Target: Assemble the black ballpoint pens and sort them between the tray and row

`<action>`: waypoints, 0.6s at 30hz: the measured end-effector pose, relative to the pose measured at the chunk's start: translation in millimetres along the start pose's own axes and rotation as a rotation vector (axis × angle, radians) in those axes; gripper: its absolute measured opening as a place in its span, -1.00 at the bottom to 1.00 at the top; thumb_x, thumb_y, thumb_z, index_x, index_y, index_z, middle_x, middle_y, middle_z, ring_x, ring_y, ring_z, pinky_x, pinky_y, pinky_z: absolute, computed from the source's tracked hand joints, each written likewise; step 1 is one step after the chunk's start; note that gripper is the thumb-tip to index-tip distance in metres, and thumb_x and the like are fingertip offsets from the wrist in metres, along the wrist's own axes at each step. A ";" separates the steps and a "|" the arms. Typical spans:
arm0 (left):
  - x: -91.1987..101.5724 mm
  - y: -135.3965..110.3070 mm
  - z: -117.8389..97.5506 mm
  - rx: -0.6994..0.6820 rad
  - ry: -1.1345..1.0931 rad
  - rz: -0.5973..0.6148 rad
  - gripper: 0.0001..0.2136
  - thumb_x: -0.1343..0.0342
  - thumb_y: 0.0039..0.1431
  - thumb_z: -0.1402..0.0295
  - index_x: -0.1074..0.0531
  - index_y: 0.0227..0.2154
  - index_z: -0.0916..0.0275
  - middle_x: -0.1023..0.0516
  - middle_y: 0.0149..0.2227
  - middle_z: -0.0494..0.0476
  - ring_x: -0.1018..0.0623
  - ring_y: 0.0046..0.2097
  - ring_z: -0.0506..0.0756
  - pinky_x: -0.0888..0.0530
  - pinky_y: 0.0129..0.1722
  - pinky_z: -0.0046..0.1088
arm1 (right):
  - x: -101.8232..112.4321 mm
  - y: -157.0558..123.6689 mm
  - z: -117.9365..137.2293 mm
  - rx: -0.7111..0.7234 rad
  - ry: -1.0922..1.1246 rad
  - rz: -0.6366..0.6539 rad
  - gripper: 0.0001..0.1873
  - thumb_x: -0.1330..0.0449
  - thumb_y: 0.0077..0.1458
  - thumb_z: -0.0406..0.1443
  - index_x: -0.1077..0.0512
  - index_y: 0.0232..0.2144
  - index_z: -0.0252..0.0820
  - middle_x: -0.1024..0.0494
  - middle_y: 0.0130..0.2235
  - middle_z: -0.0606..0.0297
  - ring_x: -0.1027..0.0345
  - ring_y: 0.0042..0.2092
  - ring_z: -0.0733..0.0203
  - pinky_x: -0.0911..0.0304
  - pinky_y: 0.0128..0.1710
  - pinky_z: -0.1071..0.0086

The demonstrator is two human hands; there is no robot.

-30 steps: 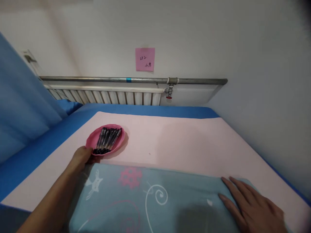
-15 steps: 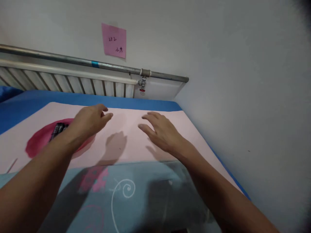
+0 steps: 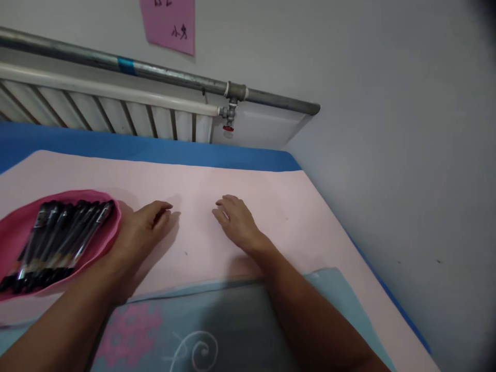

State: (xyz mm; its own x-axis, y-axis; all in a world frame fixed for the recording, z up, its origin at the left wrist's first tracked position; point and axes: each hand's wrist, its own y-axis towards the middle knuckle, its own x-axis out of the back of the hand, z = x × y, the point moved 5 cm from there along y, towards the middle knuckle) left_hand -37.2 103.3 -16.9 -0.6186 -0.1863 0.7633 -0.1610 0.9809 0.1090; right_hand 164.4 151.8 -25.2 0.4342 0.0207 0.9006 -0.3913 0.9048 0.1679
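My left hand [image 3: 144, 225] rests low over the pale pink sheet [image 3: 194, 186], its thumb and curved fingers apart with nothing between them. Right beside its wrist stands a pink oval tray [image 3: 116, 217] holding several black pens [image 3: 58, 243] with clear barrels. Across from it, my right hand [image 3: 237, 219] is at the sheet too, fingers loosely bent and empty. Both palms face inward, with bare pink surface between them. Under my forearms lies a light blue cloth [image 3: 329, 289] with a pink pattern and a white spiral.
Blue surface [image 3: 217, 157] borders the pink sheet along the back. Behind it are a white radiator [image 3: 108, 111], a metal pipe [image 3: 174, 76] and a valve with a red handle [image 3: 228, 128]. A pink note [image 3: 170, 31] hangs on the wall. A plain wall [image 3: 387, 155] bounds the right side.
Both hands have come down closer to the sheet. My left forearm no longer covers the tray, so the pens show. The view has tilted down.
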 end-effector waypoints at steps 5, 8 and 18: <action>-3.3 6.2 11.9 0.022 -0.046 0.006 -0.73 0.06 0.05 0.23 -0.40 -0.21 0.15 -0.55 -0.28 0.03 -0.51 -0.26 0.07 -0.42 -0.27 -0.42 | 1.1 3.9 6.0 0.056 0.031 0.007 -0.72 -0.01 0.12 -0.24 -0.42 -0.20 -0.23 -0.37 -0.02 0.11 -0.20 0.02 0.13 -0.10 -0.01 0.25; -0.6 4.7 5.8 -0.030 -0.039 0.017 -0.75 0.10 0.09 0.29 -0.39 -0.20 0.12 -0.54 -0.22 0.06 -0.50 -0.19 0.08 -0.43 -0.20 -0.39 | 2.8 4.6 4.8 0.113 0.024 -0.035 -0.73 0.00 0.12 -0.27 -0.43 -0.23 -0.26 -0.42 -0.08 0.10 -0.22 0.01 0.12 -0.11 0.00 0.24; 114.1 -12.4 48.4 0.229 0.380 -0.444 -0.66 0.19 0.12 0.25 -0.40 -0.19 0.26 -0.51 -0.19 0.26 -0.47 -0.13 0.20 -0.38 -0.16 -0.24 | -9.7 12.2 4.8 0.178 -0.061 -0.083 -0.74 0.01 0.07 -0.34 -0.47 -0.33 -0.27 -0.47 -0.15 0.08 -0.29 -0.10 0.05 -0.16 -0.09 0.18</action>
State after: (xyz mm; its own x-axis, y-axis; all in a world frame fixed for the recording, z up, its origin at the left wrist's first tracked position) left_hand -143.0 67.2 37.9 -0.1452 -0.4998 0.8539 -0.5266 0.7697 0.3610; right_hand 151.5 160.6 -30.0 0.4234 -0.0813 0.9023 -0.4956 0.8129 0.3058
